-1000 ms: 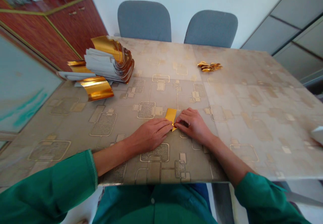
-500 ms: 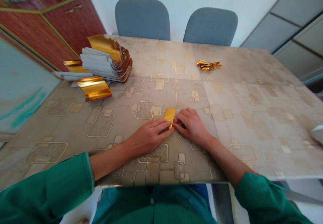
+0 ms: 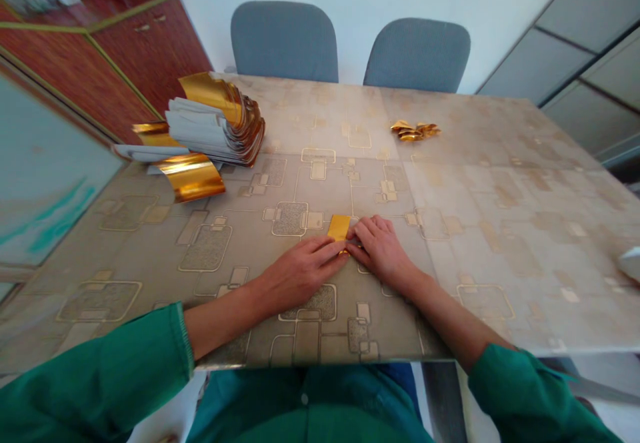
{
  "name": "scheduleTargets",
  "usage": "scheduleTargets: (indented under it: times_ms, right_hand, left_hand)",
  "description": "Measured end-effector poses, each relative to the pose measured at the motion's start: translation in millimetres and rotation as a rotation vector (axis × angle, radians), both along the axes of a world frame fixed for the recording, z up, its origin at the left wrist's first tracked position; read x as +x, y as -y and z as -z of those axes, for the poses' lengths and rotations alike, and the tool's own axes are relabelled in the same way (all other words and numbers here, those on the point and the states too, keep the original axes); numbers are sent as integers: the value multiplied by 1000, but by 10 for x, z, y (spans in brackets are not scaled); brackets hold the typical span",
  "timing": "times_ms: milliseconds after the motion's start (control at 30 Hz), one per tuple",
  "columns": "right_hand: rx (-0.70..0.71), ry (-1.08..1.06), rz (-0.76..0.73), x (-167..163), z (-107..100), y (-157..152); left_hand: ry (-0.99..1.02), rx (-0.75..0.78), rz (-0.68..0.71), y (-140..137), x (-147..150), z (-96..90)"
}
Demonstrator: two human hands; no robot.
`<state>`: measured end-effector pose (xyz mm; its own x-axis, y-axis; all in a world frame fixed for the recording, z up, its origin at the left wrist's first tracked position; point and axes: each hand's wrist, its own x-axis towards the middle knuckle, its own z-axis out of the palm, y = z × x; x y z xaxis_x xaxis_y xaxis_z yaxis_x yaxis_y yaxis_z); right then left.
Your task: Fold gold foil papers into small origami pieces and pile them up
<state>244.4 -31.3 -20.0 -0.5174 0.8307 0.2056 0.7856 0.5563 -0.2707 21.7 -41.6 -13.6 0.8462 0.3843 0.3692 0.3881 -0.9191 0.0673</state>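
Between my hands, on the patterned tablecloth (image 3: 295,183), lies a small folded piece of gold foil paper (image 3: 339,227). My left hand (image 3: 310,263) comes at it from the left, its fingers closed on the paper's near end. From the right, my right hand (image 3: 377,246) has its fingers bent and pressed together at the paper's near right edge. A narrow gold fold shows by the fingertips; the rest of that end is hidden under them.
A thick stack of gold foil paper sheets (image 3: 215,123) lies at the back left, with a loose curled sheet (image 3: 193,176) before it. Several folded gold pieces (image 3: 415,130) sit at the back right. Two grey chairs (image 3: 285,40) stand behind the table; a wooden cabinet (image 3: 135,50) is at left.
Both hands stay at the paper with small finger shifts. The near end of the paper is now more covered by my fingers. The whole view has shifted slightly.
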Motion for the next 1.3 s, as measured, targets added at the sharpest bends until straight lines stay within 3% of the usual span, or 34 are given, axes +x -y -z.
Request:
scheduleTargets:
  times_ms: [267,400,533,667,867,1067,1300]
  right_hand:
    - [-47,-36,-42,71,1,-39]
    - [31,-16,-80,75,-63,-50]
    - [146,45,-207,100,-129,-122]
    - [112,87,-277,120,-145,-178]
    - [82,151,-252,92,-183,-50]
    - [69,166,-232,-2,-218,152]
    - [110,119,-176,-87,-169,9]
  left_hand:
    - [11,21,-4,8,4,33]
    - [-8,40,16,-34,13,43]
    - [-29,67,32,-111,-1,40]
    - [-48,87,66,-187,-80,-24]
    - [-115,106,96,-352,-272,-110]
    - [-57,49,54,-443,-282,-19]
    - [-12,-39,-10,-370,-221,47]
